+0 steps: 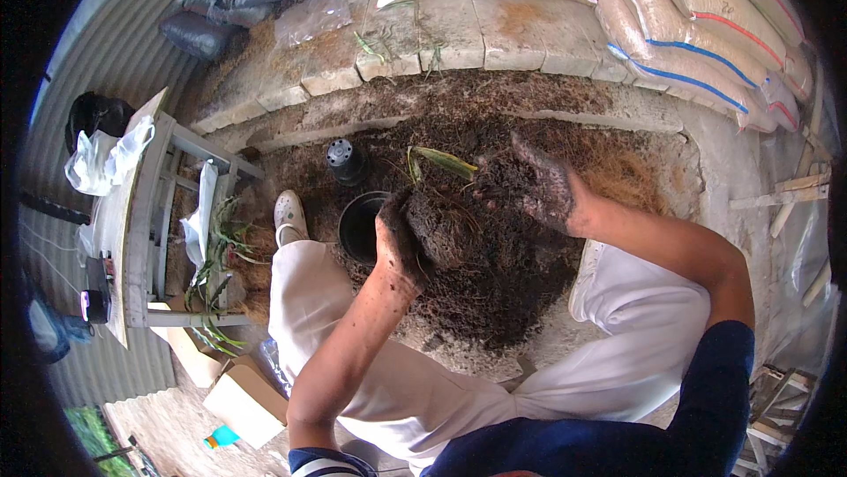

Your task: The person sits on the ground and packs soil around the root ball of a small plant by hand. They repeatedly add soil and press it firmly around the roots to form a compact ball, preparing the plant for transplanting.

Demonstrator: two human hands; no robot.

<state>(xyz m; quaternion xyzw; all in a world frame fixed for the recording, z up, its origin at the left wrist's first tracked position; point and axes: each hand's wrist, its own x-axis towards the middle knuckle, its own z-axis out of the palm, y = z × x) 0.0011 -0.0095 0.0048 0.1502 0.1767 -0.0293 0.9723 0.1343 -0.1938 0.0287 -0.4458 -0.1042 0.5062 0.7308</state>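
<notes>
My left hand [398, 239], coated in dark soil, holds the side of a root ball [443, 229] with matted roots. A green, yellow-edged leaf [446, 162] rises just beyond the root ball. Palm up and smeared with soil, my right hand [539, 189] carries a loose clump of dark potting mix [506, 179], its fingers spread. A black plastic pot [354, 229] stands upright, partly hidden behind my left hand. Farther off, another small black pot [345, 160] sits upside down, its drainage holes showing. Below both hands lies a heap of dark soil [496, 298].
Brown coconut-like fibre [622, 176] lies at the right of the soil. A low concrete ledge [450, 27] runs behind, with stacked filled sacks [688, 33] at the back right. At left are a wooden table [139, 212], uprooted plants [218, 245] and an open cardboard box [245, 404].
</notes>
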